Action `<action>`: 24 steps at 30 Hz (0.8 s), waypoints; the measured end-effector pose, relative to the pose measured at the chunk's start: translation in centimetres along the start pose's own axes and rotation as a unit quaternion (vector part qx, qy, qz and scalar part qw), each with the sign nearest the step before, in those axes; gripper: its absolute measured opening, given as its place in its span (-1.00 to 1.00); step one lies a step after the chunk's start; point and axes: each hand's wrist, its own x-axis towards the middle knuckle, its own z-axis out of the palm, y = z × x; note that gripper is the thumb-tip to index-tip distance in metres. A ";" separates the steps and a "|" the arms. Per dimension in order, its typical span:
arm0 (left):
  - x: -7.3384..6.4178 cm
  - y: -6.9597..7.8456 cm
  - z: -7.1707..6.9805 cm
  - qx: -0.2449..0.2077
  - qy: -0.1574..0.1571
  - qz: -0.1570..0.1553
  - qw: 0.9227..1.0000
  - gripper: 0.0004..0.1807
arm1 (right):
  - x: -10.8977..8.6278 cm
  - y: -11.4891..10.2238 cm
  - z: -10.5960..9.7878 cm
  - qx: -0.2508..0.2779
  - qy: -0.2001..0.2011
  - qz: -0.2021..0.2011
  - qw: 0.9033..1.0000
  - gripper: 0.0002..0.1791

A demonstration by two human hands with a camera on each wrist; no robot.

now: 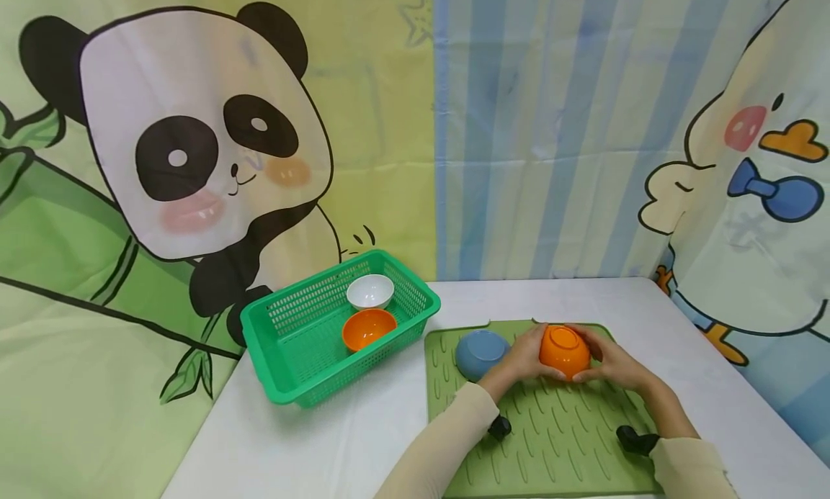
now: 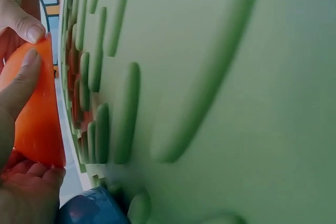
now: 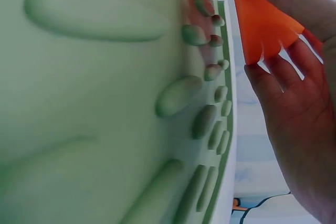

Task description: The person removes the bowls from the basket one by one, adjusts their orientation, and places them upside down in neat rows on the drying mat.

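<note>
An orange bowl [image 1: 565, 351], turned upside down, is held between both hands over the green ridged mat [image 1: 551, 441]. My left hand [image 1: 527, 355] grips its left side, thumb along the near wall. On the opposite side my right hand [image 1: 609, 361] curls its fingers round the wall. Both wrist views show a gap between the rim of the orange bowl [image 2: 39, 108] and the mat. A blue bowl [image 1: 481, 353] lies upside down on the mat, left of my left hand.
A green plastic basket [image 1: 311, 380] stands on the white table [image 1: 363, 448] to the left. Inside it are a white bowl [image 1: 370, 291] and another orange bowl [image 1: 368, 329], both right side up. Behind the table hangs a printed curtain [image 1: 519, 124].
</note>
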 end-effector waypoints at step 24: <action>-0.1 0.4 1.5 0.050 -0.034 -0.079 0.995 0.08 | -0.5 1.2 0.7 -0.002 0.007 0.031 1.000 0.03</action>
